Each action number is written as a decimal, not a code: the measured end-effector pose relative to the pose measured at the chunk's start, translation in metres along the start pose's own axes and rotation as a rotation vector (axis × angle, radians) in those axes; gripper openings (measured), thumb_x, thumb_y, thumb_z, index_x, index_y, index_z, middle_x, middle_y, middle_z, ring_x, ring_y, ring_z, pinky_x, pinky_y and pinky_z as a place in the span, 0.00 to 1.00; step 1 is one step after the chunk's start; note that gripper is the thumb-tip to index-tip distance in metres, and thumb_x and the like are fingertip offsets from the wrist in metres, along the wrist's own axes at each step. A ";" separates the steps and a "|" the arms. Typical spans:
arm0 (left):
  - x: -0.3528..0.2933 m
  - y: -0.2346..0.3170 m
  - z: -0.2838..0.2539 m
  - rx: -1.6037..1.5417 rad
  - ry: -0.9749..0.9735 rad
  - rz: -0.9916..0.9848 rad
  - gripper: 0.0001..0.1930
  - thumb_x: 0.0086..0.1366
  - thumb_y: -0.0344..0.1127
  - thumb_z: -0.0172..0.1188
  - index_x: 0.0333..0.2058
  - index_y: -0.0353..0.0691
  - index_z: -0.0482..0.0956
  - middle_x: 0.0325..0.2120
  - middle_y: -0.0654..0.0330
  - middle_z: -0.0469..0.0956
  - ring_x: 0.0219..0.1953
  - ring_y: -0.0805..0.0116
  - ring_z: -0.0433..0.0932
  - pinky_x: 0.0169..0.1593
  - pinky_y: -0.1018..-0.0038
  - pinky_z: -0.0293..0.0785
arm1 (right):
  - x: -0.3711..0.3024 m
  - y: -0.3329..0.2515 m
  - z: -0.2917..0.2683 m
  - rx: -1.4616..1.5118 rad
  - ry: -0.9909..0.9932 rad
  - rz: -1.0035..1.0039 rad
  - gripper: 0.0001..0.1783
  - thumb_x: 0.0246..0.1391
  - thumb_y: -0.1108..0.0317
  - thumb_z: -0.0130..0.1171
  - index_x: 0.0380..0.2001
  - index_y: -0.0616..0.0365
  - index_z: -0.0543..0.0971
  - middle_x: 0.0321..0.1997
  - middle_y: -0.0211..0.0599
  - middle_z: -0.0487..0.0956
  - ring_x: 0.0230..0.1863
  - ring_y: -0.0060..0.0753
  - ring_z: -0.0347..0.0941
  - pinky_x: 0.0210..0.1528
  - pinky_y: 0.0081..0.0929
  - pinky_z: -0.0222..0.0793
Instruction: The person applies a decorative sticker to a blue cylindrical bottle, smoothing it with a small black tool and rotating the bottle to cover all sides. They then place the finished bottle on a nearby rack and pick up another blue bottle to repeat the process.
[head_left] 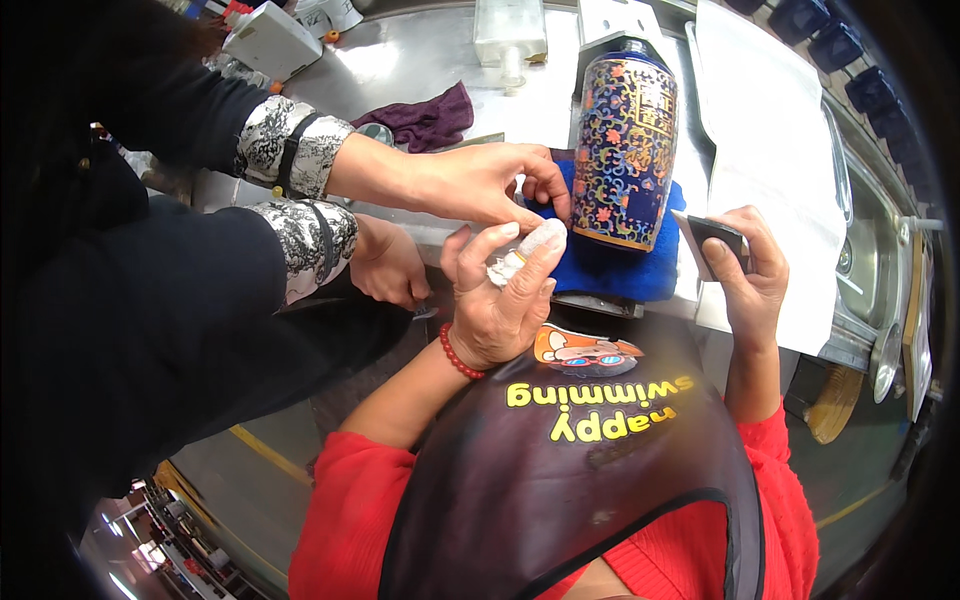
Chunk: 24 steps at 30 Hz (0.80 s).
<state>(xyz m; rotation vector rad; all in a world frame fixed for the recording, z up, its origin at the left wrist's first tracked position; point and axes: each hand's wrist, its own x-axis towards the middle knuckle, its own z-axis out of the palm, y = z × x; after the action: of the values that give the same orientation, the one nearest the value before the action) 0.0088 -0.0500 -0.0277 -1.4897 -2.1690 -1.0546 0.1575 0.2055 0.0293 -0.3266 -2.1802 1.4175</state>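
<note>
A dark blue vase (625, 150) with colourful floral scrolls and gold decoration lies on a folded blue cloth (655, 270), its neck pointing away from me. My left hand (500, 290), with a red bead bracelet at the wrist, is just left of the vase's base. Its fingers are curled, one fingertip is wrapped in white, and a crumpled white bit (505, 268) shows between them. Right of the vase, my right hand (755, 275) grips a flat dark rectangular piece (715, 240) with a pale edge, thumb on its face. A co-worker's hand (490, 180) reaches to the vase's left side.
The co-worker's other hand (390, 265) is lower left, beside my left forearm. Behind lie a purple cloth (430, 118), a clear container (510, 35) and a white box (272, 42) on the metal counter (390, 60). White sheeting (770, 150) and a sink (865, 255) are at right.
</note>
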 end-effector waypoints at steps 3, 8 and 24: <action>-0.007 0.002 0.005 -0.028 0.132 -0.030 0.23 0.56 0.30 0.69 0.52 0.53 0.84 0.53 0.53 0.70 0.54 0.56 0.65 0.57 0.57 0.61 | -0.001 0.001 0.002 0.048 0.015 0.035 0.09 0.61 0.75 0.64 0.43 0.68 0.81 0.37 0.33 0.75 0.29 0.17 0.70 0.28 0.16 0.63; -0.016 0.004 0.010 0.037 0.248 0.013 0.24 0.52 0.29 0.71 0.49 0.60 0.84 0.49 0.55 0.65 0.52 0.57 0.65 0.55 0.58 0.64 | -0.003 0.002 0.003 0.024 0.005 0.033 0.09 0.61 0.75 0.64 0.42 0.67 0.80 0.37 0.34 0.75 0.33 0.20 0.70 0.32 0.17 0.64; -0.020 0.004 0.017 0.135 0.259 0.074 0.18 0.56 0.31 0.67 0.44 0.63 0.84 0.49 0.63 0.73 0.53 0.61 0.64 0.55 0.59 0.65 | -0.006 0.010 0.003 -0.089 0.034 -0.010 0.08 0.60 0.74 0.65 0.42 0.66 0.81 0.36 0.34 0.76 0.34 0.21 0.70 0.34 0.18 0.64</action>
<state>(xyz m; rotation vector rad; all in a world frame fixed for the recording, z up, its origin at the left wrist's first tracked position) 0.0228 -0.0502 -0.0501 -1.2860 -1.9496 -0.9934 0.1602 0.2044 0.0175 -0.3690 -2.2185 1.3027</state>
